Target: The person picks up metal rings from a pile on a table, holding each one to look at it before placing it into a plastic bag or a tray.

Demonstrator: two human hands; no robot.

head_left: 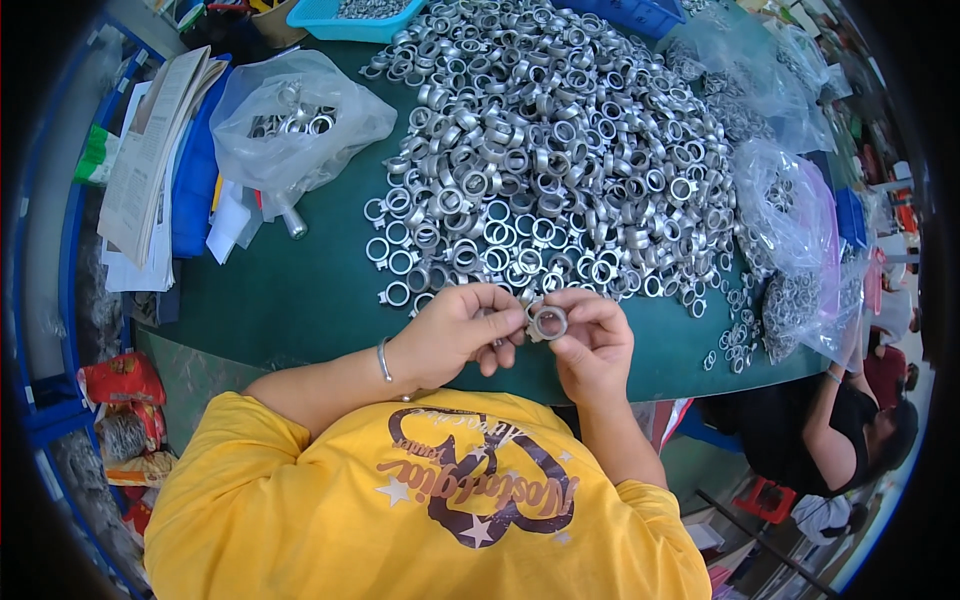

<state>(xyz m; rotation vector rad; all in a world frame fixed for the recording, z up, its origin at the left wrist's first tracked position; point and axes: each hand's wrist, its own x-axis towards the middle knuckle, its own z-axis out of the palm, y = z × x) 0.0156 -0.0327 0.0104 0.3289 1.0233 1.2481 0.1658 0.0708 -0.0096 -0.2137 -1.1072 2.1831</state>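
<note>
My right hand (597,350) pinches a metal ring clamp (536,332) between thumb and fingers, its round opening facing up toward me. Close against the clamp's left side is my left hand (462,328), closed with thumb and forefinger pressed together; whatever sits in those fingers is too small or hidden to name. Just beyond both hands spreads a large heap of similar silver ring clamps (560,130) on the green tabletop (300,290). Along the heap's near edge, several clamps lie flat in a single layer.
On the left stand an open clear plastic bag of metal parts (340,130), a blue holder (200,180) and papers (150,170). Blue bins (350,22) line the back. More filled plastic bags (800,240) lie to the right, near a seated person in black (835,440).
</note>
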